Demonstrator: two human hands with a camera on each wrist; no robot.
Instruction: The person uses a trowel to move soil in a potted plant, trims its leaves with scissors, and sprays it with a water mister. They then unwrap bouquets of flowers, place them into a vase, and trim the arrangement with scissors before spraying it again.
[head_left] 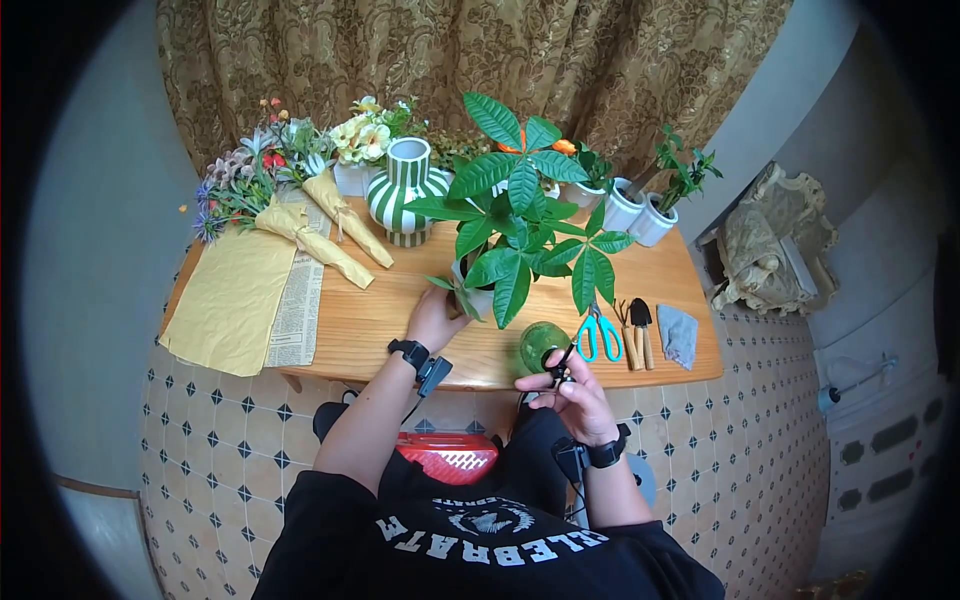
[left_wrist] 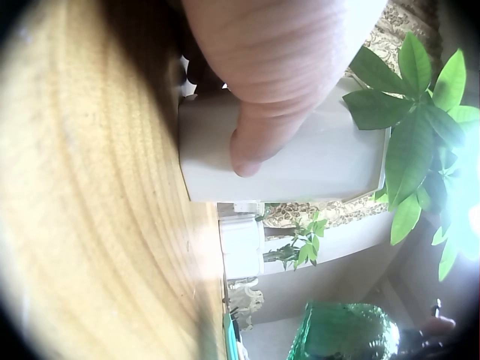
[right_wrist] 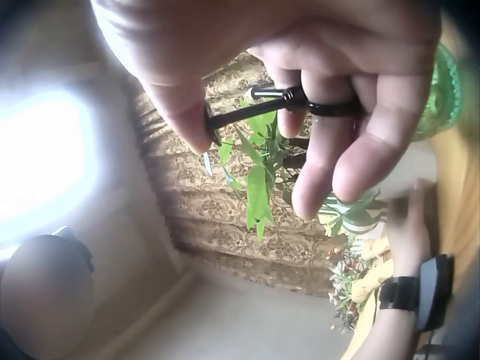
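A leafy green potted plant [head_left: 520, 185] stands near the middle of the wooden table in a white pot [left_wrist: 300, 172]. My left hand [head_left: 437, 318] grips the side of this pot, its thumb [left_wrist: 251, 150] flat on the white wall; the other fingers are mostly hidden behind it. At the table's front edge, my right hand [head_left: 585, 405] holds a green glass spray bottle [head_left: 540, 345] by its black pump top [right_wrist: 259, 111]. The thumb rests on the plunger end while the fingers hook around the neck. Leaves hang between the two hands, above the bottle.
Right of the bottle lie teal-handled scissors [head_left: 583, 338], a small rake [head_left: 628, 345], a trowel [head_left: 641, 315] and a grey cloth [head_left: 678, 335]. A striped vase [head_left: 385, 205], wrapped bouquets [head_left: 320, 250] and brown paper [head_left: 225, 300] occupy the left. White pots [head_left: 655, 225] line the back right.
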